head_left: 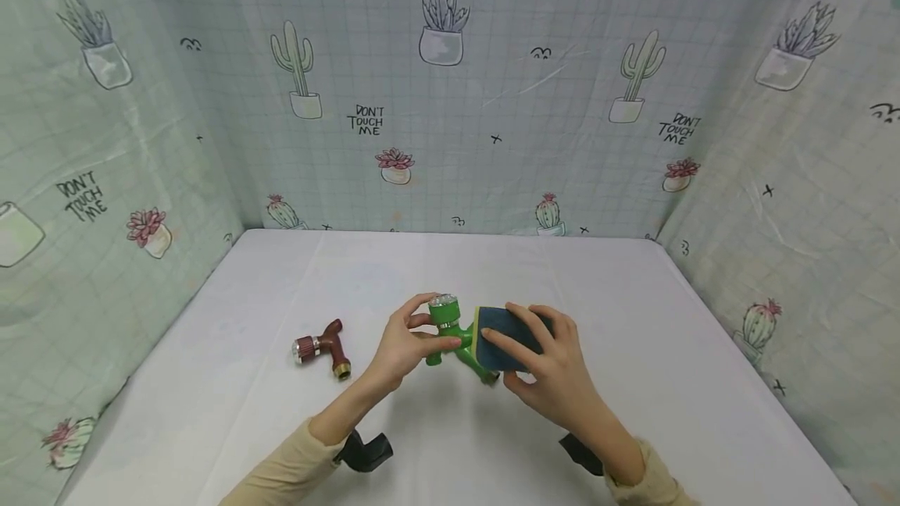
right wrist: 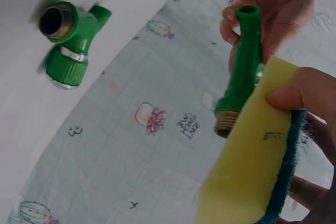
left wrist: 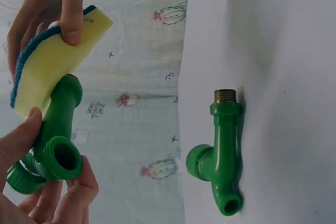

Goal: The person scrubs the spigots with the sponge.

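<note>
A green tap (head_left: 444, 311) with a ribbed knob is held up in my left hand (head_left: 404, 342), thumb on one side and fingers around the other. My right hand (head_left: 555, 358) grips a sponge (head_left: 516, 338), its thumb on the yellow foam (right wrist: 247, 156) and its fingers on the dark blue scouring side. The foam lies along the held tap's body (left wrist: 60, 106), close to its threaded brass end (right wrist: 227, 123). Below the hands, a second green tap (left wrist: 226, 145) lies on the table; in the head view, the hands and sponge largely cover it.
A brown-red tap (head_left: 330, 346) lies on the white table (head_left: 612, 287), left of the hands. Black curved pieces (head_left: 366, 453) show beside both forearms. Cloth walls (head_left: 436, 139) printed with potted plants enclose the table at the back and sides.
</note>
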A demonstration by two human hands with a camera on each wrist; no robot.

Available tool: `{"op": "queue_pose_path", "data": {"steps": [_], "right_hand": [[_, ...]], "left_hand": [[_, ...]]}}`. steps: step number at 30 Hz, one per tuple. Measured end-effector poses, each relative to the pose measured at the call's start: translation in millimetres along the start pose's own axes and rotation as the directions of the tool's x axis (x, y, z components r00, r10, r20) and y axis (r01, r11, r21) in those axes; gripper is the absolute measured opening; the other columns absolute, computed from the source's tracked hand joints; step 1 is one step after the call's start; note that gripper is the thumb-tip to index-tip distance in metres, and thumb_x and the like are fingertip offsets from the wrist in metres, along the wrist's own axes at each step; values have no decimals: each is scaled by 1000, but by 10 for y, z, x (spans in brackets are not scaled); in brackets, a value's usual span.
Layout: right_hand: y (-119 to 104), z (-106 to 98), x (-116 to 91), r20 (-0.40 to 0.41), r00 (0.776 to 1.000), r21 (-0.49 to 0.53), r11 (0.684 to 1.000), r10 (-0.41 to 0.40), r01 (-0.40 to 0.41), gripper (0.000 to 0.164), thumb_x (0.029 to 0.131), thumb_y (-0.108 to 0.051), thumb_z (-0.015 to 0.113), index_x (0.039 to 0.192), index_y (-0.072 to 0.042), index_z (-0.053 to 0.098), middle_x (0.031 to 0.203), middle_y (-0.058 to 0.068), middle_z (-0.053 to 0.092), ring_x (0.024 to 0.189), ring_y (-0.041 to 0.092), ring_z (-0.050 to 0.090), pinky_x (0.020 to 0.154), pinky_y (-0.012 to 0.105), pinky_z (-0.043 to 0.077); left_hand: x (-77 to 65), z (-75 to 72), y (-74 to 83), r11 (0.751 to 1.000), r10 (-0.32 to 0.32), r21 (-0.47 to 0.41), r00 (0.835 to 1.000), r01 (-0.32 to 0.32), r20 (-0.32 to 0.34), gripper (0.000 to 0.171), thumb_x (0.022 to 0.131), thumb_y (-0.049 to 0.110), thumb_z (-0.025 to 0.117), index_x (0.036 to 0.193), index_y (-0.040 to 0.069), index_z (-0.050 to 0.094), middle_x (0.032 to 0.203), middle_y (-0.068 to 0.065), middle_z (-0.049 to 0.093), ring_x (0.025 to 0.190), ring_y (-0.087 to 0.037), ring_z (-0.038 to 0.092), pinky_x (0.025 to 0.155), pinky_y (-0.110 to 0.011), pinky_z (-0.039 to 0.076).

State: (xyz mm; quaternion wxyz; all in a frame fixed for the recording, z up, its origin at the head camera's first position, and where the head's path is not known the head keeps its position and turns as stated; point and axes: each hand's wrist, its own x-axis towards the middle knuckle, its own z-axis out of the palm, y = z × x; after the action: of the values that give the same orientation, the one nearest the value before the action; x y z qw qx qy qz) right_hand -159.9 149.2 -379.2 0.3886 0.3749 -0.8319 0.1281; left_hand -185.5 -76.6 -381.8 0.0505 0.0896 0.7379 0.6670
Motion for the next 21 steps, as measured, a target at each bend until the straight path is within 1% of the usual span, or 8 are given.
{"op": "queue_pose_path", "data": {"steps": [1, 3, 6, 8, 10, 12, 16, 21], "right_hand": [[-3, -14, 11, 36, 999, -2, 1000, 25, -25, 62, 59, -18, 74, 117, -28, 57, 125, 13, 49, 105, 34, 41, 81, 53, 36], [-2, -38, 35, 96, 993, -5, 998, 65, -64, 60, 59, -21, 74, 116, -30, 57, 124, 11, 50, 105, 31, 41, 81, 52, 38], [-2, -70, 67, 171, 980, 6, 994, 104, -107, 57, 62, -23, 72, 116, -32, 57, 123, 8, 51, 105, 28, 42, 79, 50, 40], [2, -85, 85, 214, 968, 18, 991, 127, -134, 55, 63, -24, 71, 115, -33, 57, 122, 6, 52, 104, 26, 42, 78, 48, 41], [7, -92, 98, 249, 957, 23, 987, 149, -160, 54, 64, -25, 70, 115, -34, 57, 121, 5, 52, 103, 24, 42, 78, 46, 41], [19, -86, 105, 275, 947, 23, 983, 168, -182, 53, 64, -25, 70, 116, -34, 57, 120, 4, 52, 101, 24, 43, 77, 46, 41], [36, -64, 116, 306, 934, 26, 979, 187, -204, 53, 65, -27, 69, 116, -35, 56, 119, 4, 53, 100, 22, 43, 76, 44, 42], [44, -37, 118, 295, 938, 24, 980, 184, -200, 52, 66, -25, 68, 116, -35, 57, 119, 4, 52, 100, 22, 43, 77, 44, 41]], "left_hand": [[-3, 3, -4, 1000, 14, 15, 1000, -14, 4, 65, 67, 7, 76, 125, 15, 48, 103, -17, 62, 72, -18, 65, 65, -31, 55], [-10, 7, -13, 998, 40, 48, 999, -41, 18, 61, 66, 7, 77, 122, 12, 51, 103, -15, 61, 72, -17, 64, 63, -29, 55], [-20, 7, -23, 990, 81, 107, 994, -88, 72, 54, 66, 7, 77, 116, 8, 57, 101, -15, 61, 74, -17, 63, 60, -26, 54], [-22, 5, -28, 981, 118, 138, 986, -134, 114, 51, 65, 8, 77, 113, 7, 59, 100, -15, 62, 76, -18, 64, 59, -25, 54], [-24, 5, -32, 970, 158, 161, 975, -183, 158, 49, 65, 7, 77, 111, 6, 61, 100, -16, 63, 78, -21, 64, 60, -25, 54], [-25, 6, -36, 962, 179, 172, 966, -212, 187, 48, 65, 7, 77, 111, 6, 61, 101, -17, 63, 81, -22, 65, 61, -24, 54], [-26, 0, -42, 960, 174, 183, 962, -213, 208, 49, 65, 7, 77, 111, 6, 61, 104, -16, 63, 84, -25, 64, 62, -24, 54], [-23, -13, -51, 963, 156, 182, 963, -198, 222, 50, 66, 7, 77, 113, 6, 60, 109, -15, 62, 87, -25, 63, 64, -26, 54]]}}
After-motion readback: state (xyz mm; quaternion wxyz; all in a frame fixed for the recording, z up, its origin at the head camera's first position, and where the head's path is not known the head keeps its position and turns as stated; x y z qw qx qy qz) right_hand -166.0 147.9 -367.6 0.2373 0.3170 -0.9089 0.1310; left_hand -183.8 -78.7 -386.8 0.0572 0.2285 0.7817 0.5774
